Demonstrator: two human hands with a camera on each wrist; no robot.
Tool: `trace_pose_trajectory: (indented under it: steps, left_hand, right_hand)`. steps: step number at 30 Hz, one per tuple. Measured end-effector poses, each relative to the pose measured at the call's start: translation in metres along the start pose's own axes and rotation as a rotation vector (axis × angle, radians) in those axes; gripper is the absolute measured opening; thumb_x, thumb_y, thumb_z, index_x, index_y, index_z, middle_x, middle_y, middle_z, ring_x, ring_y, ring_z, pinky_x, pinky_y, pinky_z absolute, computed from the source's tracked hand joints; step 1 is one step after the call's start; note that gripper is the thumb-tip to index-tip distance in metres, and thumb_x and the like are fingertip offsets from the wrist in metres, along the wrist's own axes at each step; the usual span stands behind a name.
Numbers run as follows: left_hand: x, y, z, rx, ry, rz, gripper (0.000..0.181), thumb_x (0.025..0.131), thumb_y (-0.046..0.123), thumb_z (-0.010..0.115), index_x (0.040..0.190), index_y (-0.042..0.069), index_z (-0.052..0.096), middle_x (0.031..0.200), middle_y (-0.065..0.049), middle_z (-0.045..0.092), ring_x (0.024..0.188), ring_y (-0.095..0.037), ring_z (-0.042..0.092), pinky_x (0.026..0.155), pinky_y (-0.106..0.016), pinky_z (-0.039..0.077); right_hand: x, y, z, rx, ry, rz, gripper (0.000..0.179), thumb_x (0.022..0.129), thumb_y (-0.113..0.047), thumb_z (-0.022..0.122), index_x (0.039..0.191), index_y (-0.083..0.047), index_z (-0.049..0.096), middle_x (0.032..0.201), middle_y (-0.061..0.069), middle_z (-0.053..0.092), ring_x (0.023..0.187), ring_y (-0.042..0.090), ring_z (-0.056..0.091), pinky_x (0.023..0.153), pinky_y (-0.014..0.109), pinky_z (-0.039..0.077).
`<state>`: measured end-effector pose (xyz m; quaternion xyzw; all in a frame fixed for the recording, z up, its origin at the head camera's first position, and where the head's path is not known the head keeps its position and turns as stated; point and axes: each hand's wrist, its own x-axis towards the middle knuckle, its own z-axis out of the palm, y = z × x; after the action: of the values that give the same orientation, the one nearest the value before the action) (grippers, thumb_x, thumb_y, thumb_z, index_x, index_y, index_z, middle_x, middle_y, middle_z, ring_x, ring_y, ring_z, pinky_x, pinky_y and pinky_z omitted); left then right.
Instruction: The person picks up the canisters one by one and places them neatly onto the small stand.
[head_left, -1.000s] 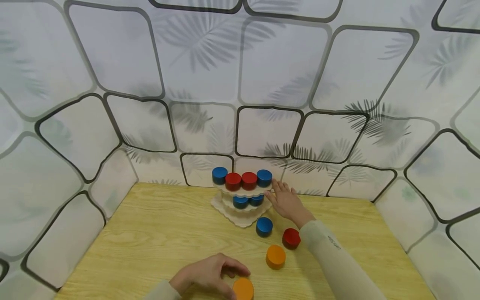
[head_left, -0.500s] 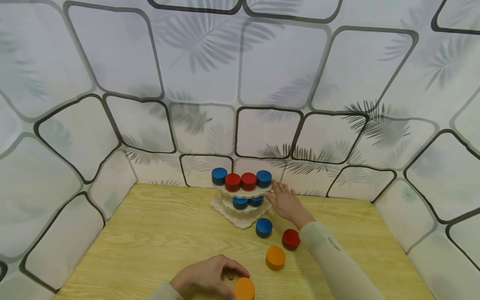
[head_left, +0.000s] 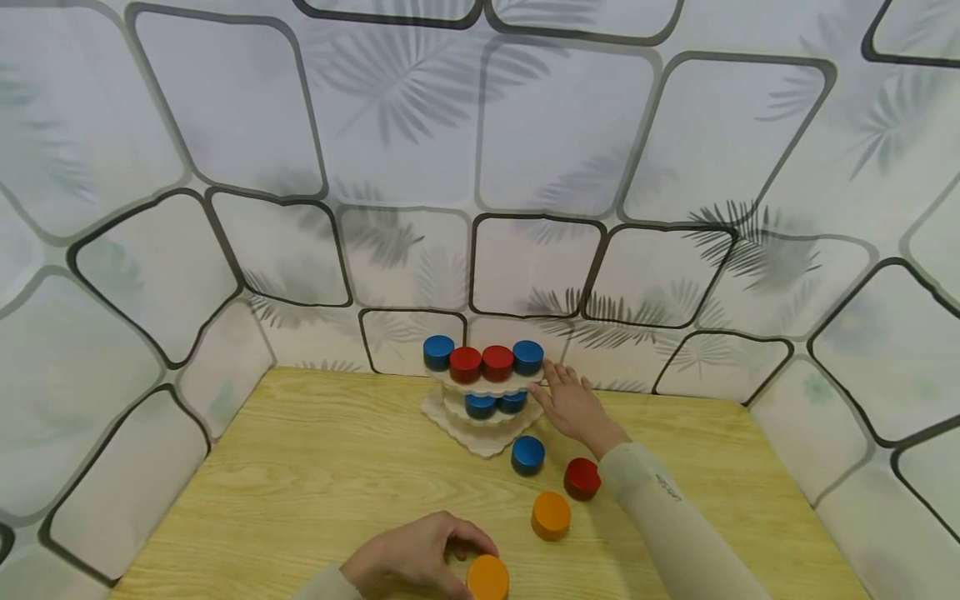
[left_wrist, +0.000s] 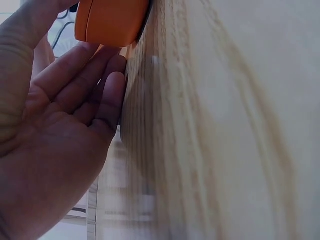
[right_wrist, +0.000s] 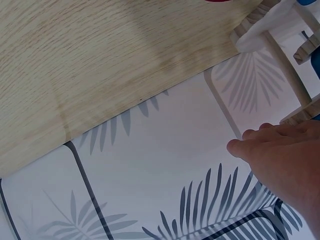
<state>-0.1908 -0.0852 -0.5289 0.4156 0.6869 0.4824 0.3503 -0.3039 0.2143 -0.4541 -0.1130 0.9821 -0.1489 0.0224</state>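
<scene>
At the near edge my left hand (head_left: 423, 550) holds an orange round block (head_left: 487, 577) on the table between thumb and fingers. The left wrist view shows the same orange block (left_wrist: 112, 22) by the fingertips. Straight fingers of my right hand (head_left: 576, 408) lie along the right side of a pale wooden tiered stand (head_left: 487, 437), at the top tier's edge. On that top tier are two red blocks (head_left: 466, 365) between two blue blocks (head_left: 439, 352). Two more blue blocks (head_left: 481, 406) sit on the tier below. In the right wrist view, my right hand (right_wrist: 285, 160) reaches the stand's edge.
A blue block (head_left: 528, 456), a red block (head_left: 582, 478) and another orange block (head_left: 551, 516) stand on the wooden table (head_left: 337, 450), in front and to the right of the stand. A patterned cloth wall (head_left: 405, 258) rises behind and at both sides.
</scene>
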Motion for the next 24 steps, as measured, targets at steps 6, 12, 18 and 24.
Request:
trace_pose_trajectory:
  steps: [6,12,18,24]
  left_hand:
    - [-0.0001,-0.0007,-0.0004,-0.018,-0.004,-0.002,0.049,0.094,0.024,0.081,0.139,0.01,0.068,0.132,0.015,0.071,0.108,0.005,0.062,0.096,-0.018,0.053]
    - [0.0002,0.0001,0.0027,-0.063,0.03,-0.02,0.047,0.092,0.015,0.081,0.137,0.009,0.069,0.127,0.012,0.074,0.105,0.004,0.064,0.095,-0.018,0.054]
    - [-0.0015,0.0056,0.0061,-0.095,0.102,-0.066,0.047,0.086,0.014,0.083,0.132,0.017,0.073,0.12,0.012,0.076,0.101,0.001,0.065,0.091,-0.017,0.054]
    - [-0.0038,0.0036,0.0026,-0.192,0.115,-0.059,0.046,0.089,0.013,0.082,0.133,0.013,0.072,0.121,0.007,0.076,0.103,-0.005,0.071,0.091,-0.019,0.058]
  right_hand:
    - [-0.0004,-0.0001,-0.0006,0.008,-0.003,0.001,0.075,0.115,-0.049,0.033,0.167,0.001,0.017,0.169,0.031,0.026,0.158,0.053,0.023,0.127,0.071,0.018]
    - [0.0004,0.0001,0.0004,0.001,0.002,-0.001,0.075,0.115,-0.049,0.033,0.167,0.001,0.017,0.169,0.031,0.026,0.157,0.053,0.023,0.127,0.07,0.018]
    - [0.0,0.0002,-0.0001,0.007,0.002,-0.002,0.075,0.115,-0.049,0.033,0.167,0.001,0.017,0.17,0.031,0.026,0.158,0.053,0.023,0.127,0.071,0.017]
    - [-0.0007,0.0008,0.0004,0.017,0.002,-0.01,0.074,0.115,-0.049,0.033,0.168,0.001,0.016,0.169,0.032,0.026,0.157,0.054,0.023,0.127,0.071,0.017]
